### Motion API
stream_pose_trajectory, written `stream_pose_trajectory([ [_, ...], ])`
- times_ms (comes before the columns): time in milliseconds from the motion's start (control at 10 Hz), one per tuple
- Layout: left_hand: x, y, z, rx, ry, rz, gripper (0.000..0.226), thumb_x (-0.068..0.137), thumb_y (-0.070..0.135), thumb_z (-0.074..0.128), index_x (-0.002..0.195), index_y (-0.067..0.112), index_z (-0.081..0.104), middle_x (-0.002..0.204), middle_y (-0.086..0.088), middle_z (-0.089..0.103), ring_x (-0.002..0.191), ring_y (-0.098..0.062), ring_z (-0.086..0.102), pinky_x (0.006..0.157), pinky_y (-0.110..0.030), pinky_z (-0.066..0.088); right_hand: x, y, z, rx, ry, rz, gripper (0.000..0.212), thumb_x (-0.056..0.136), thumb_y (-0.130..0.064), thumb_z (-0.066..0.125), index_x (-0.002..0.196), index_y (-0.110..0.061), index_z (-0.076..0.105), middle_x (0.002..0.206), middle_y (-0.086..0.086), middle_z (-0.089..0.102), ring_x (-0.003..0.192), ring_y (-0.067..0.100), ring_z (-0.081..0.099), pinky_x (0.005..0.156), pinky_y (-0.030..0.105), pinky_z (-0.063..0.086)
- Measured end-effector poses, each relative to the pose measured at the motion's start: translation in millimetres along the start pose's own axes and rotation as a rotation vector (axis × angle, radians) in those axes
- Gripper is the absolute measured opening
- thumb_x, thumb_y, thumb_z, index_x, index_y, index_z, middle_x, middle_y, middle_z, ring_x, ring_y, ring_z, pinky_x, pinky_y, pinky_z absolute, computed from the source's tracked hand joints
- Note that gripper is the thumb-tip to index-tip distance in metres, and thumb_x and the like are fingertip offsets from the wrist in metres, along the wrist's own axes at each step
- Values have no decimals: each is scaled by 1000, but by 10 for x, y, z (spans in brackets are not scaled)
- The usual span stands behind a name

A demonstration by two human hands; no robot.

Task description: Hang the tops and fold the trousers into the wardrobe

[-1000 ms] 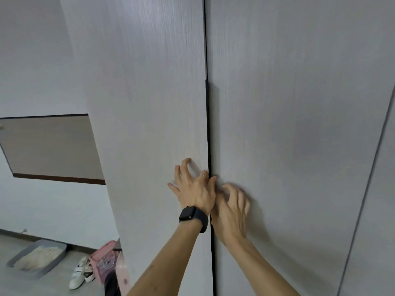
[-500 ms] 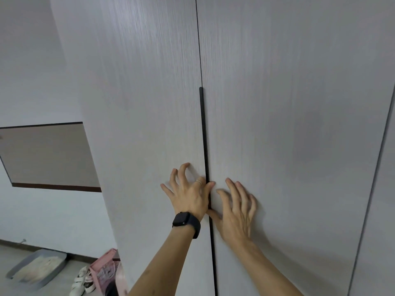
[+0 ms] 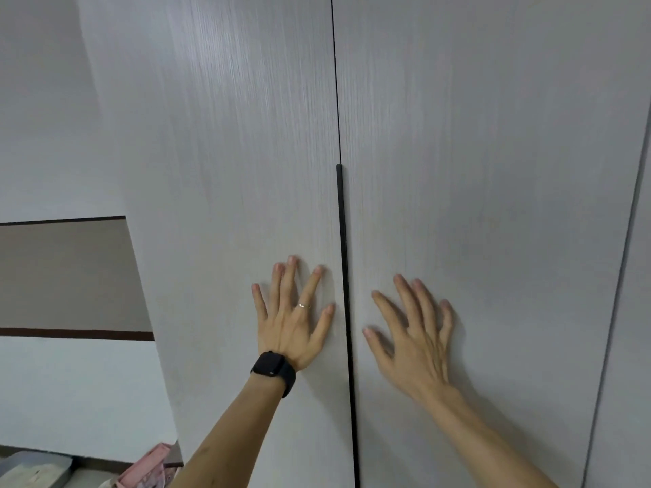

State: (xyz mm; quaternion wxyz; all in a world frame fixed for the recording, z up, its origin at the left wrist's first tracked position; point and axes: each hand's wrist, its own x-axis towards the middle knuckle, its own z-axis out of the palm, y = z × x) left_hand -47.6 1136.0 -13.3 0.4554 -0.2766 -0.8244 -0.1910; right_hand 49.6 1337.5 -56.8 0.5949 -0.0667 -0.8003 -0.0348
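Pale grey wood-grain laminate is filling nearly the whole view: the tall wardrobe (image 3: 229, 170) is standing right in front of the person with its two doors meeting, so everything inside is hiding behind them. Its top and foot are both running out of sight. Low on the left, a pink object (image 3: 148, 466) and a grey tray (image 3: 31, 468) are getting cut off by the edge, too little showing to tell what they are. A beige wall panel with dark trim (image 3: 63, 276) is sitting beside the wardrobe.

The doors are standing upright, long axis vertical, faces turned towards the person. A slim black handle strip (image 3: 343, 276) is running straight up and down along the seam between them.

The left hand (image 3: 294, 325), wearing a black smartwatch (image 3: 273, 368) and a thin ring (image 3: 303, 305), is lying flat on the left door with fingers straight and spread. The right hand (image 3: 412, 332) is fanning out the same way over the right door, gripping nothing; it is blurring, so its contact is hard to judge.
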Motion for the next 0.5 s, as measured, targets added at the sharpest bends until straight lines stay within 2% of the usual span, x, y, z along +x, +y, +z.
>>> stream_pose_trajectory([
  [100,77,-139,99,24,-15,-5,68,97,63,27,158,45,3,168,2,-11,154,-22,-11,118,-58,-10,367,109,-53,-95,7,-21,65,98,-61,37,157,-35,31,169,1,15,156,26,14,120,59,2],
  [200,105,-201,232,35,30,20,66,97,64,24,158,44,6,168,1,-7,155,-23,-7,118,-59,-9,462,208,-99,-178,-56,-81,67,98,-59,36,159,-35,25,170,2,9,156,25,10,120,60,3],
  [300,130,-211,308,28,82,31,64,98,67,19,157,44,11,169,1,-1,155,-24,-3,119,-60,-10,542,117,-226,-75,-40,-38,61,95,-56,49,151,-31,46,165,3,28,152,27,25,119,59,15],
  [400,124,-262,362,39,133,63,64,98,67,19,157,44,12,169,0,1,155,-25,0,119,-61,-9,804,23,-577,394,182,-25,37,99,-48,56,132,-30,63,142,-8,57,133,23,52,108,34,37],
  [500,150,-250,370,27,136,73,64,98,67,19,157,44,11,169,-1,1,155,-25,0,119,-61,-9,1297,124,-1444,857,359,-39,33,107,-34,49,132,-17,63,132,1,66,120,27,62,91,23,47],
])
